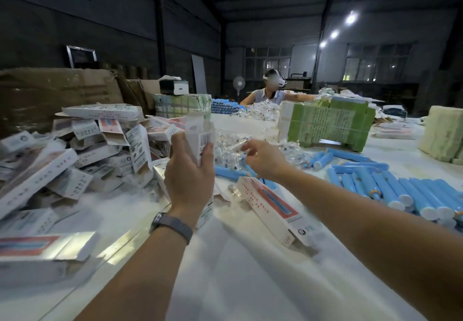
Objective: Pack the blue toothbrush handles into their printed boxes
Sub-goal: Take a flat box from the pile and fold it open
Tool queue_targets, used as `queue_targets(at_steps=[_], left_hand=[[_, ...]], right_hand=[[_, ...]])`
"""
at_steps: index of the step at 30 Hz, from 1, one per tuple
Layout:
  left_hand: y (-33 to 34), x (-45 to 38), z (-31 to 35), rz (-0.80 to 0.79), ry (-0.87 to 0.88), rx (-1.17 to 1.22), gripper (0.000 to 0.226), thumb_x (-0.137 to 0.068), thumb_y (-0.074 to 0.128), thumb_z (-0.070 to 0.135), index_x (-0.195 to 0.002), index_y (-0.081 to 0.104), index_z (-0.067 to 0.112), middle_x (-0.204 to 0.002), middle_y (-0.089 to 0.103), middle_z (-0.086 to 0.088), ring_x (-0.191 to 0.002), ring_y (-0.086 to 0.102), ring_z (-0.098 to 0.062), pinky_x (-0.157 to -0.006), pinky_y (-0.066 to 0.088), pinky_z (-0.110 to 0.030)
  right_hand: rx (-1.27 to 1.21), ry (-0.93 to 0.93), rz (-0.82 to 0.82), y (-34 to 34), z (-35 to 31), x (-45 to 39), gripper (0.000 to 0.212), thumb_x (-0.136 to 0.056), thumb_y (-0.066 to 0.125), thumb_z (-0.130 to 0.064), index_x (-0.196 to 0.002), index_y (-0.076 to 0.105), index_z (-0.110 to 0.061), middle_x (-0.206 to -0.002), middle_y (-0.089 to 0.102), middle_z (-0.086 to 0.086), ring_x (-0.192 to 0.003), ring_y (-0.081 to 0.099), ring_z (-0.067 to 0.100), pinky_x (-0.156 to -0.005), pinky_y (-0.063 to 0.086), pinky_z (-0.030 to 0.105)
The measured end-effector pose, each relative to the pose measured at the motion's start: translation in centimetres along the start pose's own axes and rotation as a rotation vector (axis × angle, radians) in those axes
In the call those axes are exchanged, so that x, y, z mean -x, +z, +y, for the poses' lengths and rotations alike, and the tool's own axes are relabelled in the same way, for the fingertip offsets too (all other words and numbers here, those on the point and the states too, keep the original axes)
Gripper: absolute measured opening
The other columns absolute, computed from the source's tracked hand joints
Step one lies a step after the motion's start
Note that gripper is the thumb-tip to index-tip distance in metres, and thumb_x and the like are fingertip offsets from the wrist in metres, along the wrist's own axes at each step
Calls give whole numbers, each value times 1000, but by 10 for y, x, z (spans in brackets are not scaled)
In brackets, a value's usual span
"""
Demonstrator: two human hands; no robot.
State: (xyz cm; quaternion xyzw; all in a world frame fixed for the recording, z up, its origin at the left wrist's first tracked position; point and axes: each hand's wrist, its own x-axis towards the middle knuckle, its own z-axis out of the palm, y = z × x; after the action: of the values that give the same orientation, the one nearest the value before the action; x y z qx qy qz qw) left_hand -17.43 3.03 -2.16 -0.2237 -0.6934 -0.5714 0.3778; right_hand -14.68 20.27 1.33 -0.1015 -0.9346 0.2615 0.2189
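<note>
While left hand [189, 178] grips upright printed box [200, 136], right hand [263, 159] loose, handles [390, 190] well apart.

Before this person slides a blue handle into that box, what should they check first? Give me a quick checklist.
1. Printed box held upright in left hand: ok.
2. Box top flap open: ok.
3. Box empty inside: cannot tell.
4. Right hand free to pick: ok, it holds nothing visible.
5. Blue toothbrush handles within view on the table: ok, many lie to the right.
6. Small clear packets clear of the reach: not ok, they lie under the right hand.
</note>
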Motion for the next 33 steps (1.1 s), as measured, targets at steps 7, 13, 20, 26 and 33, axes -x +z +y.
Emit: queue_targets(at_steps=[7,13,20,26,33], left_hand=[[-3,-1,-1,-5,4,0,36,-94,52,50,-114,33,27,-110,66,-3,-88,70,-28,-61,62,-41],[-2,1,-1,-14,32,18,38,-90,51,52,-113,32,29,-106,64,1,-87,70,-26,-61,62,-43],[0,8,5,-80,36,99,40,-89,52,58,-110,31,31,-104,59,9,-90,69,-30,-66,61,-49],[2,15,13,-147,96,127,47,-86,52,62,-109,31,28,-106,59,6,-84,67,-29,-62,60,-49],[4,23,30,-187,163,111,45,-86,56,59,-107,31,29,-101,56,10,-81,67,-32,-61,59,-49]], right_hand=[[389,123,-366,47,3,-73,27,-100,39,-8,-110,62,1,-125,59,14,-110,56,27,-97,44,32],[410,207,-148,62,18,-80,16,-93,48,-27,-95,58,-14,-111,63,12,-96,58,27,-89,52,39],[-128,-13,263,-4,-9,-40,16,-95,59,-14,-105,72,-13,-93,70,3,-72,60,13,-70,51,28],[-633,-282,506,-66,-55,49,16,-99,54,-21,-91,68,-25,-57,58,-15,-52,44,5,-51,37,23],[-605,-442,646,-86,-69,101,15,-96,56,-12,-89,68,-20,-62,60,-17,-55,50,3,-53,41,20]])
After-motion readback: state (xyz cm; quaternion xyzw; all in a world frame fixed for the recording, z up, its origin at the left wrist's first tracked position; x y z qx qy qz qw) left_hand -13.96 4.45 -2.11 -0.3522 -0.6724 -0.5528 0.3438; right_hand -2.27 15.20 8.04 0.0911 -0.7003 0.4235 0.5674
